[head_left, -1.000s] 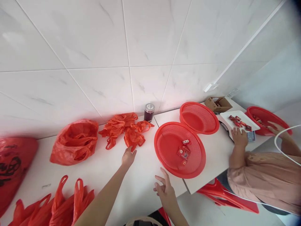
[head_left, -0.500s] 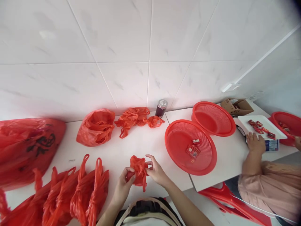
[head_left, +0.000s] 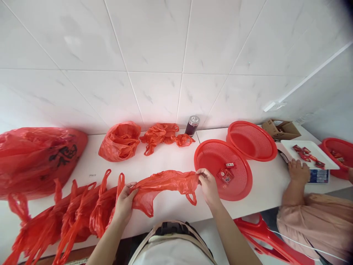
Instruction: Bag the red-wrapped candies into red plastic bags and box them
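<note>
A thin red plastic bag [head_left: 165, 182] is stretched sideways between my hands, above the white table. My left hand [head_left: 125, 200] pinches its left end, and my right hand [head_left: 206, 184] pinches the right end close to the rim of a red basket [head_left: 239, 191]. One handle loop hangs down near my right fingers. Several small red packets [head_left: 226, 176] lie inside that basket. To the left of my left hand stand several tied red bags [head_left: 97, 215] in a row.
Along the wall are a large red bag [head_left: 35, 162], an open red bag [head_left: 120, 141], crumpled red bags [head_left: 161, 136], a dark tumbler [head_left: 192, 126] and a second red basket [head_left: 252, 141]. At right, a co-worker's hand [head_left: 299, 171] touches a white tray [head_left: 325, 154] on a scale; a cardboard box [head_left: 284, 129] stands behind.
The red bag was bunched up between my hands; now it is drawn out lengthwise. My hands have moved apart, left hand leftward and right hand rightward. The view has shifted slightly.
</note>
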Tool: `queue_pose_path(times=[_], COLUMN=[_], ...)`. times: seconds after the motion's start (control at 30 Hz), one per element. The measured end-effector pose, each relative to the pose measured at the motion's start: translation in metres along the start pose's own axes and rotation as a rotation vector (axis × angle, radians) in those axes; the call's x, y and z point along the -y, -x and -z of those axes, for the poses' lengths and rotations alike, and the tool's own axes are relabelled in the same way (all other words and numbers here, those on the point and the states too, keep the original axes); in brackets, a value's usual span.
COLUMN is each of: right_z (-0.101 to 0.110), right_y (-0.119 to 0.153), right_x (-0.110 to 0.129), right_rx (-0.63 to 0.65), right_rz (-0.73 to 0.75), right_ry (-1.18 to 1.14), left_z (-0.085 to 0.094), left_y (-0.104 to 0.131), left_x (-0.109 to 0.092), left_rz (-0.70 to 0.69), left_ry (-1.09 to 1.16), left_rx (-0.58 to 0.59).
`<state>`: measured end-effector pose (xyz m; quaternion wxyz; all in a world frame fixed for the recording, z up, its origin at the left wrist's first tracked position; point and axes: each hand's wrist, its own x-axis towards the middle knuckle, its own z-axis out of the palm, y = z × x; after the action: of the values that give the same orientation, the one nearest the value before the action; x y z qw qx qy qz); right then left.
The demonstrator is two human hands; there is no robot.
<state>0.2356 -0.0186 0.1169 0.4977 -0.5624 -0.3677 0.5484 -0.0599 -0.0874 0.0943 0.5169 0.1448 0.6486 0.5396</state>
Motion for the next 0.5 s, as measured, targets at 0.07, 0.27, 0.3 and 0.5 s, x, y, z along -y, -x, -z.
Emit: queue_pose_path(times=[0.07, 0.27, 0.3, 0.5], right_z=[0.001, -0.005, -0.009, -0.033], right_y=[0.002, 0.022, 0.028, 0.046], right_x=[0.003, 0.035, 0.039, 0.008], right_rx=[-0.076, -0.247, -0.193, 0.318], right_rz=[0.079, 0.529, 0.612, 0.665], right_ry=[0.087, 0.465, 0.528, 0.995], left_z=[-0.004, -0.025, -0.029, -0.051], left_y=[0.006, 0.023, 0.026, 0.042], left_x=[-0.004, -0.005, -0.004, -0.011], left_rz=[0.053, 0.100, 0.099, 0.146], left_ry=[-0.008, -0.035, -0.046, -0.060], left_rx=[0.048, 0.126, 0.133, 0.238])
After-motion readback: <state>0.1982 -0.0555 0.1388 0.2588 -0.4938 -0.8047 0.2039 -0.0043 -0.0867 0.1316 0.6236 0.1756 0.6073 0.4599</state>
